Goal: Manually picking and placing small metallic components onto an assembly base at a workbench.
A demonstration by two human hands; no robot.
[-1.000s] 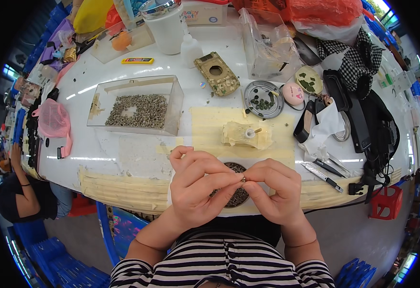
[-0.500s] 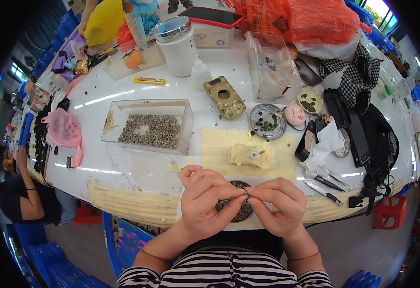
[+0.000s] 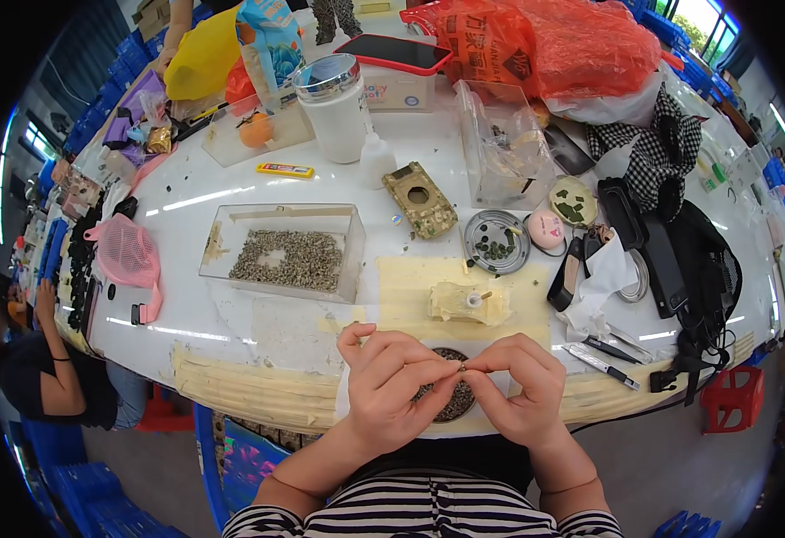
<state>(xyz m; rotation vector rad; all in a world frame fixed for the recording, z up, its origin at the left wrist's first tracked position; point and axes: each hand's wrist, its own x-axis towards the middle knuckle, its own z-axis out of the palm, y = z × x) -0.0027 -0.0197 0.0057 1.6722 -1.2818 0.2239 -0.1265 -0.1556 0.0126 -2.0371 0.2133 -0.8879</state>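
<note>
My left hand (image 3: 391, 386) and my right hand (image 3: 525, 386) meet fingertip to fingertip at the table's near edge. Each pinches with thumb and forefinger; a tiny piece, too small to name, seems to be between them. Below the fingers, partly hidden by them, is a round dish (image 3: 453, 406) filled with small grey-brown pieces. Just beyond lies a block wrapped in cream masking tape (image 3: 451, 303), a short peg standing up from it. Farther off are a camouflage-coloured model tank hull (image 3: 419, 199) and a round clear dish (image 3: 497, 242) holding several dark green bits.
To the left, a clear box (image 3: 285, 255) holds many small grey-brown pieces. A white jar (image 3: 332, 117), a small bottle (image 3: 376, 161) and a red-edged phone (image 3: 397, 54) stand farther back. Knives and tweezers (image 3: 600, 366) lie right. Another person (image 3: 61, 372) sits at far left.
The view has tilted slightly, so the table things sit lower in the picture. My hands keep their pinch over the dish, the fingertips shifting only a little.
</note>
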